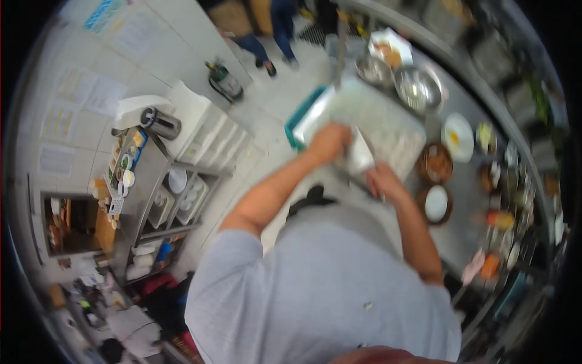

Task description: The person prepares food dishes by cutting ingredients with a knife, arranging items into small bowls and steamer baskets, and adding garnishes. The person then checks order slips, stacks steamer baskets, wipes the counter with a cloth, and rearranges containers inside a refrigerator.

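My right hand point(386, 182) is wrapped round a broad-bladed kitchen knife point(361, 150), its pale blade pointing up and left over the work surface. My left hand point(331, 142) is curled close by the blade's left side; motion blur hides what its fingers press on or hold. Under both hands lies a large whitish cutting board point(388, 109). Pale pieces of food point(397, 142) are spread on its right part, too blurred to name. A green-edged tray or bin point(296, 125) shows at the board's left edge.
Right of the board stand metal bowls point(418, 89), a white bowl point(458, 138) with something yellow, and brown bowls point(434, 162). A metal shelf unit point(154, 188) is on the left. A person's legs point(282, 30) and a green cylinder point(225, 82) are at the back.
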Demonstrator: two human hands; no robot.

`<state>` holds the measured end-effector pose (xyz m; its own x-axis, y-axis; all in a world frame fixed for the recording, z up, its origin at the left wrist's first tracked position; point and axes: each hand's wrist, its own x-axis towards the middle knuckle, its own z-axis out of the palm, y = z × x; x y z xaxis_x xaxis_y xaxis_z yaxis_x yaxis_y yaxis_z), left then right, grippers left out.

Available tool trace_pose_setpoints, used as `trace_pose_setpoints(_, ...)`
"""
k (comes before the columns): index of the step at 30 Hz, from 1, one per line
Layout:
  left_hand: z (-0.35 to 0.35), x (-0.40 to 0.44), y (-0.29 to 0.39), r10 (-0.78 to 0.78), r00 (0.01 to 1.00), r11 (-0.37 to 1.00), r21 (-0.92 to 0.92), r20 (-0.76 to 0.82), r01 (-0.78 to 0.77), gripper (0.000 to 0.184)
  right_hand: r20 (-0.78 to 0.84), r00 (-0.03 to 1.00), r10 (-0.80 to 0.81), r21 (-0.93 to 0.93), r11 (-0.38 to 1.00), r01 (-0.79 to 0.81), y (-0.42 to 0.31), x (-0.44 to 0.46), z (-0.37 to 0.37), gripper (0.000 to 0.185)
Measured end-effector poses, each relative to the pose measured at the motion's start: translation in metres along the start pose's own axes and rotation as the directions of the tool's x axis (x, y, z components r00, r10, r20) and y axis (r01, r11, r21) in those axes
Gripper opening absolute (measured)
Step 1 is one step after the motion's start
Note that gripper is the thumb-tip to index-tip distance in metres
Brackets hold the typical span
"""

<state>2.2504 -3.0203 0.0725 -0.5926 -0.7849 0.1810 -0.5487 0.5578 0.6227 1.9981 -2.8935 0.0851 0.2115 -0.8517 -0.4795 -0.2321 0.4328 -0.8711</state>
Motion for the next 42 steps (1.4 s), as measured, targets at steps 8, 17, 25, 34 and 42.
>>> trace_pose_setpoints(8,-0.094,0.033,0.017,-0.207,0.891,0.978,-0.066,-0.404,0.197,0.011,-0.108,0.989,0.099,0.187,0.979,-0.078,-0.020,-0.076,-0.015,0.019)
trace_pose_setpoints(17,-0.071,0.073,-0.178,-0.397,0.776,0.910,-0.100,-0.490,0.403,0.031,-0.506,0.765,-0.399,-0.824,0.486,-0.292,-0.023,-0.042,-0.046,0.051)
trace_pose_setpoints(25,-0.046,0.064,-0.063,-0.022,0.995,0.963,-0.264,0.099,0.048,0.052,-0.571,0.717,-0.400,-0.811,0.414,-0.415,-0.015,-0.021,-0.018,0.057)
trace_pose_setpoints(34,-0.023,0.092,-0.029,0.195,0.889,0.981,-0.094,0.415,-0.171,0.049,-0.411,0.887,-0.211,-0.442,0.897,0.009,-0.034,0.049,0.004,0.045)
trace_pose_setpoints(42,-0.037,0.130,0.023,-0.001,0.612,0.871,-0.300,0.791,0.390,0.037,-0.133,0.984,0.121,0.217,0.972,-0.090,-0.039,0.010,-0.046,0.028)
